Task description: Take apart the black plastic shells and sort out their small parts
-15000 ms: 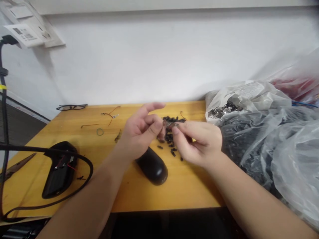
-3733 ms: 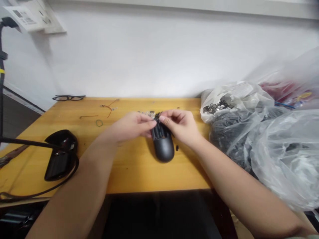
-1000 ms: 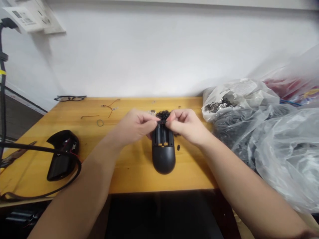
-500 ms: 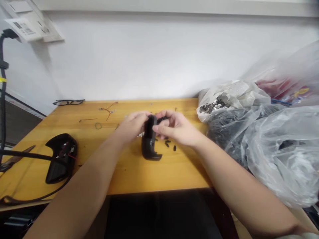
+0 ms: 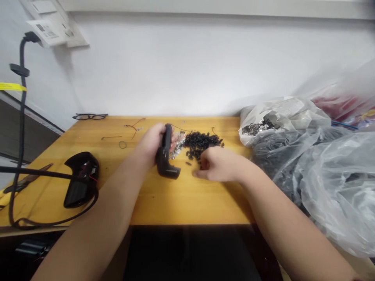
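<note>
My left hand [image 5: 152,144] is wrapped around a black plastic housing [image 5: 165,158], a long piece with a hooked lower end, held tilted above the table. My right hand [image 5: 218,164] is low over the tabletop, its fingers curled together at the near edge of a pile of small black plastic parts [image 5: 202,140]. Whatever its fingertips may hold is hidden. One small dark part [image 5: 188,163] lies apart, left of those fingertips. Small shiny metal pieces [image 5: 178,146] are heaped between the housing and the black pile.
A black shell [image 5: 82,179] with wires sits at the left, a black cable [image 5: 38,171] running across it. Scissors [image 5: 27,182], glasses [image 5: 90,116] and a thin green ring [image 5: 122,144] lie on the wooden table [image 5: 187,207]. Plastic bags [image 5: 336,187] fill the right side.
My right hand has left the housing and come down to the small black parts. My left hand keeps the housing, now slightly farther left. The view has shifted a little.
</note>
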Demonstrator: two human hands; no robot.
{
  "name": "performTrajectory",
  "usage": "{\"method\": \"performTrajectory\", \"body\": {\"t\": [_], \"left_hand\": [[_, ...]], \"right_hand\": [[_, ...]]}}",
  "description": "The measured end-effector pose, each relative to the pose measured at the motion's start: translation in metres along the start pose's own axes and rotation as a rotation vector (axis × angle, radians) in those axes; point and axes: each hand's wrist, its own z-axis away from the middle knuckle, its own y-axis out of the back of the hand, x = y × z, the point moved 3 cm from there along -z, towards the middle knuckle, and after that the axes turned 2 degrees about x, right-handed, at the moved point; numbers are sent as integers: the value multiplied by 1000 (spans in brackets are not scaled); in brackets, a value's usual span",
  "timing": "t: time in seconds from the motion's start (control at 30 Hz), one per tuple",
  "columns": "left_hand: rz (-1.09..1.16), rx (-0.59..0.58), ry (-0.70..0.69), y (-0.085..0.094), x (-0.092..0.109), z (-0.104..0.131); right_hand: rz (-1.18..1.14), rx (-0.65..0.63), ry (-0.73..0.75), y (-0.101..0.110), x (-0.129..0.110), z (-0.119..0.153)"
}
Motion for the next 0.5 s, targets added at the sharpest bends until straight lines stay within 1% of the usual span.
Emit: {"method": "performTrajectory", "body": {"t": [0.1,0.3,0.37,0.43,0.5], "left_hand": [[9,2,-20,0,-4,-1],[20,-7,-31,-4,-2,3],[16,-5,-26,-4,-1,3],[17,-17,-29,-4,-1,3],[16,-24,-50,-2,-3,1]], "right_hand": [[75,-7,-64,-4,1,-2],[-18,-59,-56,-8,9,-4],[-36,-49,-27,-9,9,-4],[-94,-26,36,-8,7,-4],[-283,6,111,-5,1,-2]]}}
